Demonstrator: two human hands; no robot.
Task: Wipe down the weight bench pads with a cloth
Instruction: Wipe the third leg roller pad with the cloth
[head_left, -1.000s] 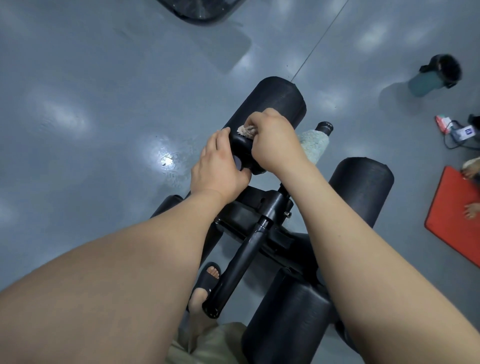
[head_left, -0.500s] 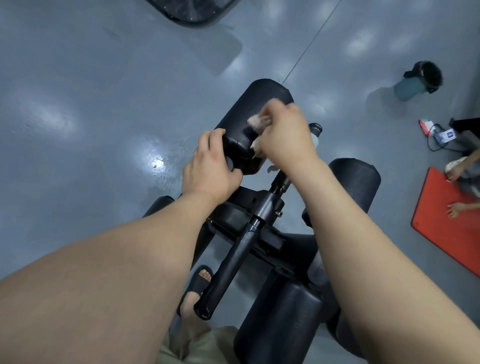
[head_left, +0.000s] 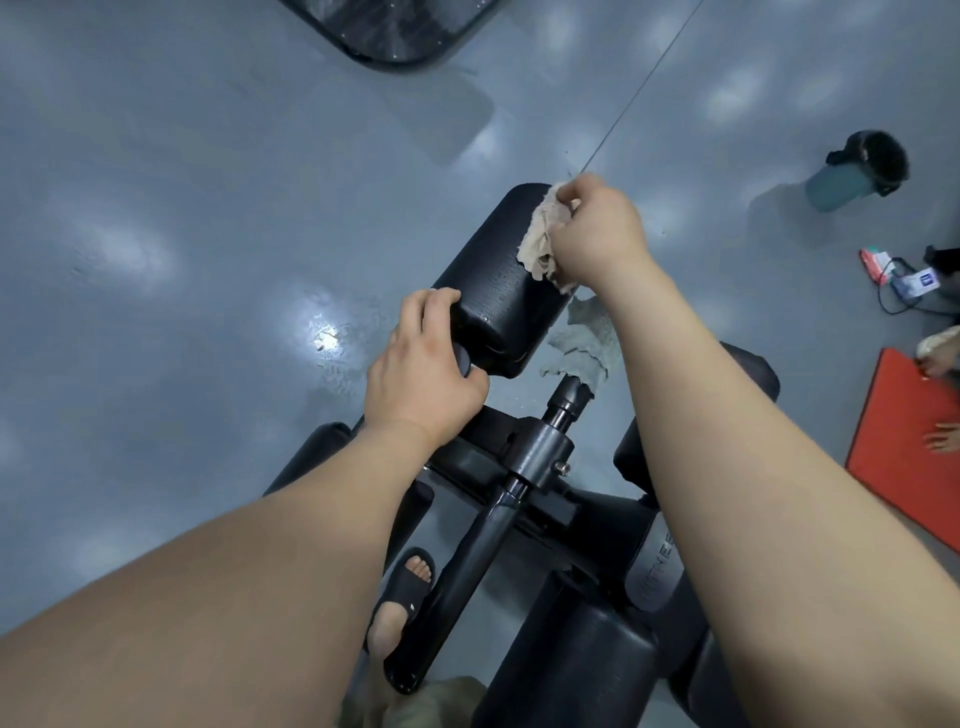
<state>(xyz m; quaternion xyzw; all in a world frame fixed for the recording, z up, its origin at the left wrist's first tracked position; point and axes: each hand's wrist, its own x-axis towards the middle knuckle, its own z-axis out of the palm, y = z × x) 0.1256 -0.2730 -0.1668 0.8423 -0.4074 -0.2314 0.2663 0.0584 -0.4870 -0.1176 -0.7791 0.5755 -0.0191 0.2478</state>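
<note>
A black roller pad of the weight bench lies in the middle of the view, pointing away from me. My right hand grips a beige cloth and holds it against the pad's far right side. More of the cloth, grey-green, hangs down below my right forearm beside the pad. My left hand grips the pad's near end. A second black roller pad shows past my right arm, and a third sits low in the view.
The black metal frame post runs between my arms toward my sandalled foot. On the grey floor stand a teal bottle and a red mat with another person's hands, at right. Dark equipment lies at top.
My right hand has slid the cloth along the roller pad from its near end to its far end. My left hand has kept its hold on the near end.
</note>
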